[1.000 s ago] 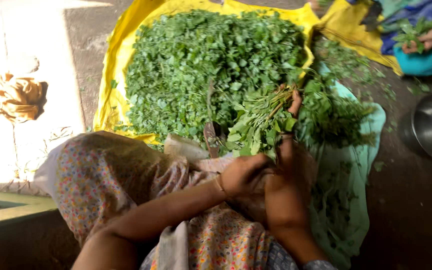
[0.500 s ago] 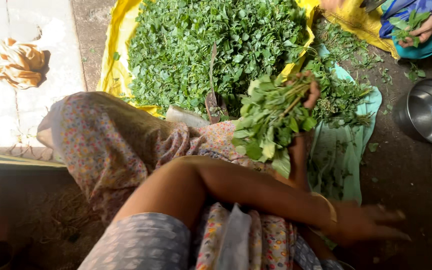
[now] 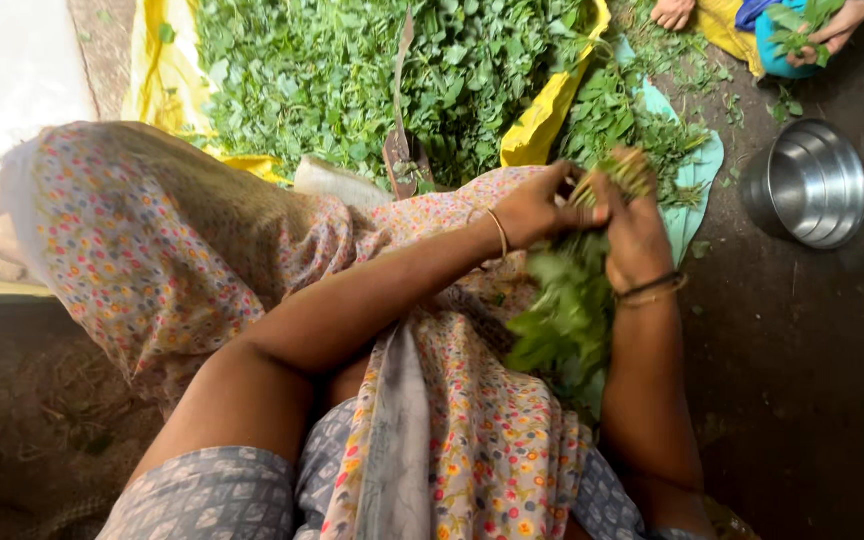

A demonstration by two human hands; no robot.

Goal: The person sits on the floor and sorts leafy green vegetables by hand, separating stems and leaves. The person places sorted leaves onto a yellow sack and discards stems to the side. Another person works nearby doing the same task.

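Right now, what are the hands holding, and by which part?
Both the left hand and right hand grip one bunch of leafy greens at its stem ends, leaves hanging toward the lap.

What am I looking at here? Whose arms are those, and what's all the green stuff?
The camera sits on a person's head and looks down, so you see that person's own arms and lap from above. There is no machine here, just two bare hands.

The left hand and the right hand meet around a bunch of leafy greens. Both grip it near the stem ends, and the leaves hang down over the flowery cloth on the lap.

On the ground ahead lies a big pile of loose greens on a yellow sheet. More greens lie on a pale green cloth beside it. A shiny metal bowl stands on the dark floor to the right.

At the top right edge, another person's hand holds some greens too.
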